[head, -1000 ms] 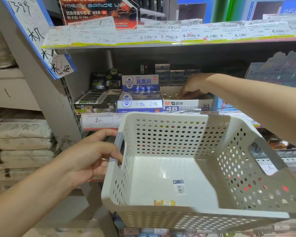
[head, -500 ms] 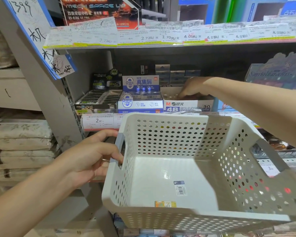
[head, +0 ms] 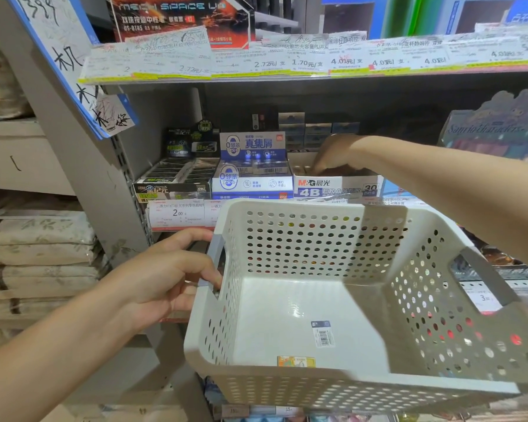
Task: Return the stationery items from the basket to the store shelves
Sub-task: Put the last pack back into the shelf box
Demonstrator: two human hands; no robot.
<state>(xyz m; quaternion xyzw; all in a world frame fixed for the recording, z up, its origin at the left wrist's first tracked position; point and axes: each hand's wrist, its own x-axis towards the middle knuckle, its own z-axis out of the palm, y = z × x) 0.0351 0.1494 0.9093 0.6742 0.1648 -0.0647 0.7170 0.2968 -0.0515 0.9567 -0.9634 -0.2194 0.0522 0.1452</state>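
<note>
— How does the basket (head: 333, 300) handle?

— Stiff, light plastic; my left hand (head: 165, 284) wraps its side handle. One small flat item (head: 296, 360) lies by its near wall.

— The right hand (head: 333, 153)?

— Fingers down in the eraser box (head: 339, 185); grip hidden, can't tell.

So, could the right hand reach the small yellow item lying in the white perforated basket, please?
Probably yes: the basket is open-topped, nothing covers the yellow item, and the right hand looks free.
</note>
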